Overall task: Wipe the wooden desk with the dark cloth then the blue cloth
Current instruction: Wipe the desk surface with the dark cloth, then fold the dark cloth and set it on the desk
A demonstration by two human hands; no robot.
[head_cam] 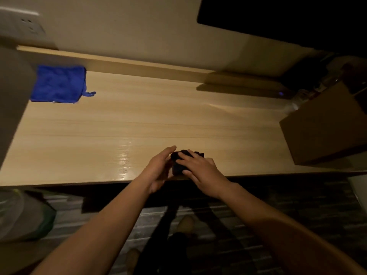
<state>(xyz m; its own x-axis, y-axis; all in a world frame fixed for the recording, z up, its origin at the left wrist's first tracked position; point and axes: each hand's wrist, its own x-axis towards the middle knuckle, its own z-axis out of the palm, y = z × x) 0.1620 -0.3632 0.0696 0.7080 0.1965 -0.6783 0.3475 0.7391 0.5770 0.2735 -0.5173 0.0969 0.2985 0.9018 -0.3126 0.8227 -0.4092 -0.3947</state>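
Note:
The dark cloth (177,164) is bunched up near the front edge of the wooden desk (123,124). My right hand (199,168) lies on top of it with the fingers gripping it. My left hand (160,168) is pressed against the cloth's left side, palm inward and fingers extended. The blue cloth (58,83) lies flat at the desk's far left corner, with a small loop at its right edge, well away from both hands.
A cardboard box (325,124) stands on the desk's right end, with dim clutter behind it. A dark screen (278,12) hangs on the wall at the back right. A grey object (12,100) borders the desk's left side. A wall socket (27,23) is at top left.

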